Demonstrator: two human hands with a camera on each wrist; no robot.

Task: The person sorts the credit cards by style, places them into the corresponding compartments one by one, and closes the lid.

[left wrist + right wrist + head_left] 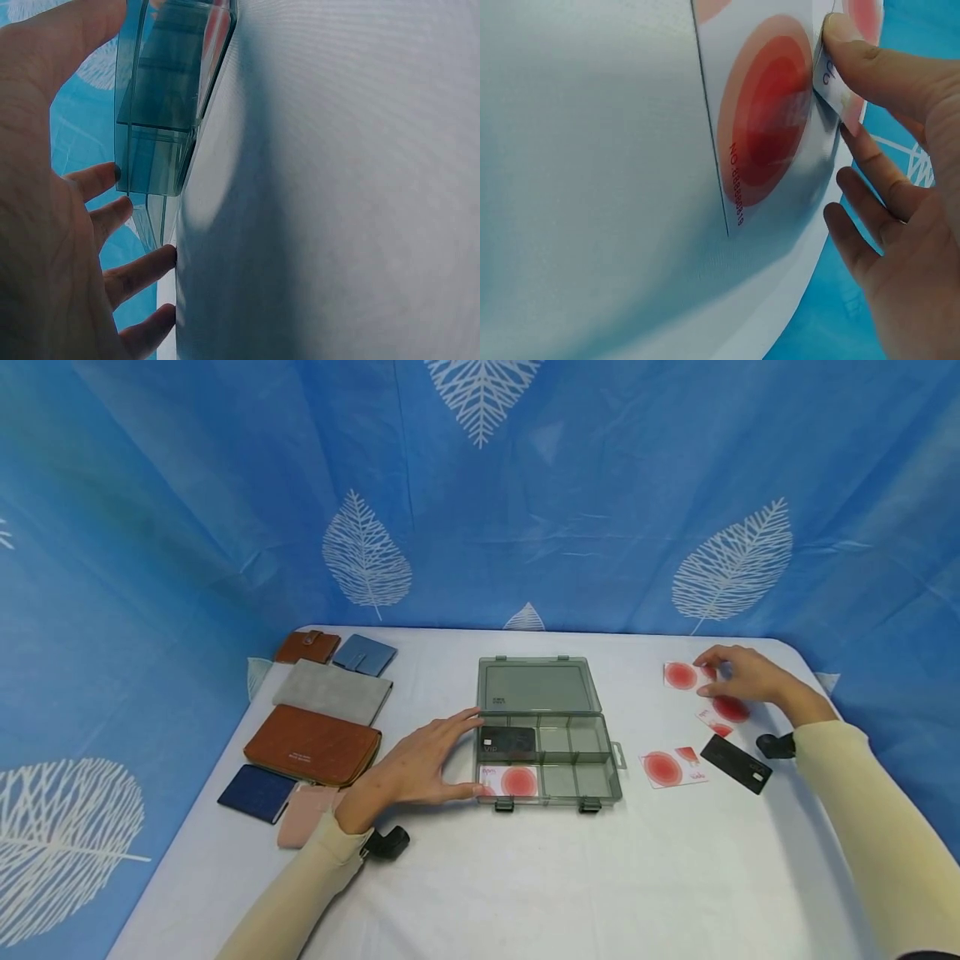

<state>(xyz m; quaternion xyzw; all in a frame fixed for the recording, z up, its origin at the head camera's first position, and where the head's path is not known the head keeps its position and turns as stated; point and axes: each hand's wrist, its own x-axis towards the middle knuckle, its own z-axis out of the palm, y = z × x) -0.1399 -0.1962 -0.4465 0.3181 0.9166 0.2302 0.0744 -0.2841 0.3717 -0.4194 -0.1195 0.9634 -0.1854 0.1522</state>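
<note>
The left hand [420, 764] spread its unclenched fingers and thumb against the left side of the box [558, 777], while the right hand [750, 677] pinched a card [680, 675] between thumb and forefinger toward the table's [600, 868] far right corner.

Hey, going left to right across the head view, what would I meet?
Navy blue wallet, pink wallet, left hand, translucent green compartment box, nearest loose white card with a red circle, loose black chip card.
</note>
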